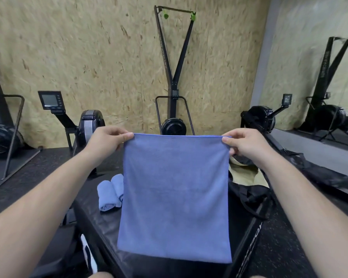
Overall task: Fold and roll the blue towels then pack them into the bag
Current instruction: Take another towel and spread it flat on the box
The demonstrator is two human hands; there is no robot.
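Both hands, left (107, 140) and right (244, 143), pinch the blue towel's (175, 197) top corners; rolled towels (111, 192) lie below the left hand.

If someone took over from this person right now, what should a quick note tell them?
The left hand pinches the top left corner of the blue towel, the right hand the top right; it hangs between them.
Two rolled towels lie on the black platform, left of it. The bag lies open on the right, no towel visible inside.
Done: two rolled. Left: fold and roll this one, pack all three.
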